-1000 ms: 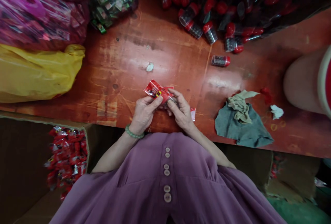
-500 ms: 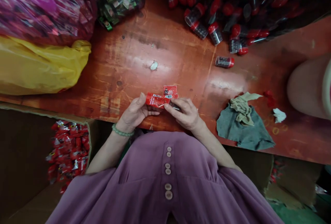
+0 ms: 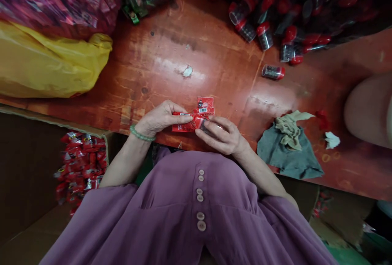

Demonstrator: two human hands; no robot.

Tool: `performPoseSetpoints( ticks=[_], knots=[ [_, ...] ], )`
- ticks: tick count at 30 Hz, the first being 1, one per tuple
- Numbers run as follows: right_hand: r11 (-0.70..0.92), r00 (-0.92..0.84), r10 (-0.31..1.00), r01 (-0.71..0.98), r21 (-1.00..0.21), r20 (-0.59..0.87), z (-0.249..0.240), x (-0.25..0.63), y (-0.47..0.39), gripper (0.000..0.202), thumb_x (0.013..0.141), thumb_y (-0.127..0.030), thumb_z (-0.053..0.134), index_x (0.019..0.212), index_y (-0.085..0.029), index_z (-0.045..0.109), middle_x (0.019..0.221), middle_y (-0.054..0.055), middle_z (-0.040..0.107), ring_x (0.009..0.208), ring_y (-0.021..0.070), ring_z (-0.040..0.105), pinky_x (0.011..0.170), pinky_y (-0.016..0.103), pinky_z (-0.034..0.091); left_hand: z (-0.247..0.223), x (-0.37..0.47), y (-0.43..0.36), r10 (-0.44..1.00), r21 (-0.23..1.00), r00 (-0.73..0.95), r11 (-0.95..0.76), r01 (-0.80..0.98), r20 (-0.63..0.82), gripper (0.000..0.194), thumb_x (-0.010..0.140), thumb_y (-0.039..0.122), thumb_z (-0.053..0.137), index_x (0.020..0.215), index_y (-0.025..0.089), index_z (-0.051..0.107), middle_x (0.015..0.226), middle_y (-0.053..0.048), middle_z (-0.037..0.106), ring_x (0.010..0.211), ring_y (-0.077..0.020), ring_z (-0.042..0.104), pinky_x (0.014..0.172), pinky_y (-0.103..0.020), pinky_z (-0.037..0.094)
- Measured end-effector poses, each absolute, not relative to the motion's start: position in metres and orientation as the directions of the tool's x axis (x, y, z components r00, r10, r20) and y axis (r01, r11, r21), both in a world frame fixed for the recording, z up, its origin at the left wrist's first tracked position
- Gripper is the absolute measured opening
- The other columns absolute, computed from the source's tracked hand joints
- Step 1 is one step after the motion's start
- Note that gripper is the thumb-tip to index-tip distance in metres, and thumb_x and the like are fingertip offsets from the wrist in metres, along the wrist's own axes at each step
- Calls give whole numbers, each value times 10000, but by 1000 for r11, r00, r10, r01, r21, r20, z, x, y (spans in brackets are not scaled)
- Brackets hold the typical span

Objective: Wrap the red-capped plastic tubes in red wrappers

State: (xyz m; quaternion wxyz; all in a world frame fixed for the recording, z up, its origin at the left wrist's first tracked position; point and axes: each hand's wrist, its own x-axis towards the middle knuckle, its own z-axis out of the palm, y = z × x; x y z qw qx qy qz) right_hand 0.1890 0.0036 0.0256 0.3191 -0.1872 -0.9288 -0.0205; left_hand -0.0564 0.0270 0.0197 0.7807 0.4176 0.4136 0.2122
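My left hand (image 3: 162, 119), with a green bead bracelet (image 3: 141, 133) at the wrist, pinches a red printed packet (image 3: 183, 128) between thumb and fingers. My right hand (image 3: 223, 135) is closed around a small clear bottle with a red cap (image 3: 200, 121); most of its body is hidden by the fingers. The cap touches the right end of the packet. Just beyond the hands, red printed cards (image 3: 205, 102) lie on the table, one showing a barcode.
Red-capped bottles (image 3: 265, 36) are heaped at the back right. Bags of small packets (image 3: 88, 3) and a yellow bag (image 3: 55, 69) lie left. A grey cloth (image 3: 288, 159) and a pale bucket (image 3: 367, 110) stand right. A carton holds red packets (image 3: 80, 154) below the table's left edge.
My left hand has moved in over the packet, its thumb now pressing on top. The red cap has come into view between the hands. The whole view has shifted slightly.
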Motion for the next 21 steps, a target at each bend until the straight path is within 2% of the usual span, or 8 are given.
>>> performPoseSetpoints(
  ticks=[6, 13, 17, 21],
  knots=[
    [948, -731, 284, 310, -68, 621, 23, 188, 3, 268, 849, -76, 655, 1072, -203, 734, 1051, 43, 681, 1114, 211, 606, 861, 320, 636, 22, -51, 28, 677, 842, 595, 540, -2, -433, 301, 670, 416, 835, 743, 131, 773, 667, -30, 707, 575, -92, 572, 590, -200, 465],
    [941, -737, 336, 235, -243, 586, 19, 190, 5, 327, 867, -78, 638, 1105, -289, 717, 1059, 15, 699, 1113, 210, 651, 876, 343, 649, 29, -47, 35, 700, 897, 617, 441, 22, -359, 289, 686, 430, 812, 743, 149, 784, 701, -69, 727, 620, -167, 636, 636, -284, 515],
    [864, -735, 478, 293, -410, 482, 16, 190, -2, 355, 909, -117, 592, 1187, -321, 674, 1104, 31, 685, 1144, 211, 649, 917, 387, 626, 32, -44, 36, 726, 908, 591, 418, 28, -352, 275, 663, 392, 836, 756, 139, 782, 720, -75, 731, 632, -177, 646, 666, -296, 515],
    [694, -529, 710, 413, -590, 465, 19, 183, -15, 360, 934, -233, 597, 1293, -259, 604, 1201, 110, 640, 1121, 226, 646, 890, 404, 605, 34, -41, 33, 750, 917, 566, 398, 25, -341, 254, 701, 384, 812, 785, 146, 777, 744, -61, 742, 654, -167, 654, 692, -281, 521]
  ],
)
